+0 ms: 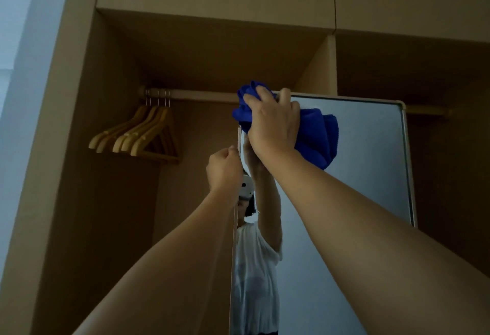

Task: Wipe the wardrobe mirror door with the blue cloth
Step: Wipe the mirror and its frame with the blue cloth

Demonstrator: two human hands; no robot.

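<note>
Right hand (273,122) presses the soft, bunched blue microfibre cloth (318,135) on the white-framed mirror door's (371,162) top-left corner, fingers curled over it. Left hand (224,169) fingers clamp the frame edge. Cloth looks light, floppy; glass likely fragile, so steady by the frame.

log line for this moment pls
step: wiping mirror top corner | right hand: presses blue cloth on mirror | left hand: grips mirror's left edge
</note>
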